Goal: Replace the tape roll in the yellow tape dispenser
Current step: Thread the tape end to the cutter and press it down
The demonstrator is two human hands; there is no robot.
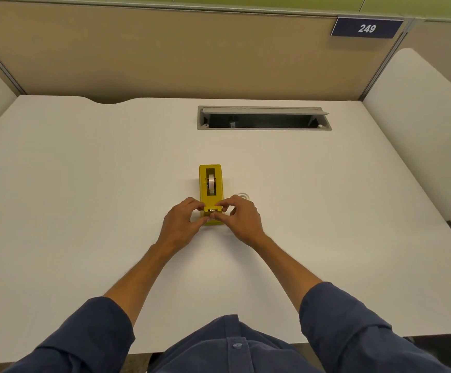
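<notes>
Head view shows the yellow tape dispenser (210,193) standing on the white desk (84,184) directly ahead of the person, its long axis running away from the body and its cutter end nearest the hands. A tape roll (211,184) sits upright in the dispenser's well, so by the look of it the roll is already seated; whether this is the new roll or the old one cannot be determined from this view. A second, clear ring-shaped object (243,196), probably the other roll or an empty core, lies flat on the desk just beside the dispenser on its right and is largely hidden behind the right hand. The left hand (182,220) grips the near end of the dispenser from its left side, fingers curled against the body. The right hand (242,216) pinches at the cutter end with thumb and forefinger, apparently working the free end of the tape at the blade. Judged from this layout, the remaining work is to draw the tape end onto the cutter and release the dispenser. The tape end itself, the blade and the fingertip contact are too small to resolve. An open cable tray (263,118) is set into the far part of the desk.
</notes>
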